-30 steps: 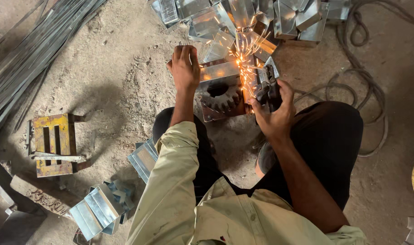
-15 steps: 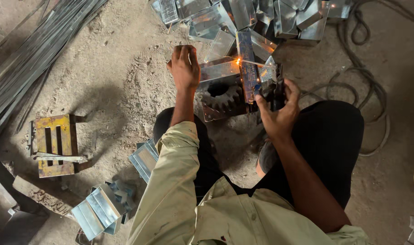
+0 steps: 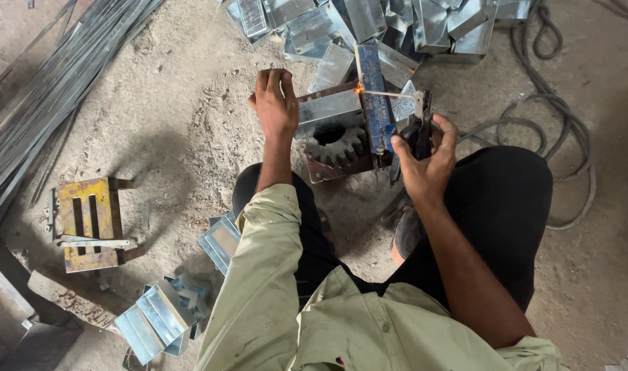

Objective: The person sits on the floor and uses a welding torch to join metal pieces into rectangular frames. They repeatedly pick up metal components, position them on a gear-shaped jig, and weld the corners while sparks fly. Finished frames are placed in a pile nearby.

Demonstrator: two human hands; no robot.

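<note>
While the person crouched over the work, the scene ran from floor to spark as follows.

Floor: dusty grey concrete floor (image 3: 190, 89) carried everything, with long grey steel strips (image 3: 46, 89) lying at the left edge.
Heap: pile of shiny folded sheet-metal channels (image 3: 396, 20) lay just beyond the workpiece.
Cable: dark looped welding cable (image 3: 568, 137) ran along the right.
Jig: dark toothed gear wheel on a rusty plate (image 3: 334, 148) sat beneath the workpiece.
Workpiece: bright galvanised folded channel (image 3: 331, 106) lay on the jig, touching an upright blue-stained metal strip (image 3: 372, 103).
Left hand: left hand (image 3: 276, 103) pressed flat on the channel's end, clasping nothing.
Right hand: right hand (image 3: 427, 161) was clenched around the black electrode holder (image 3: 417, 127).
Rod: thin welding rod (image 3: 389, 93) reached leftwards.
Spark: small orange glow (image 3: 359, 88) marked the joint.
Doing it well: probably a steady left hand and a short, even arc would serve best.
</note>
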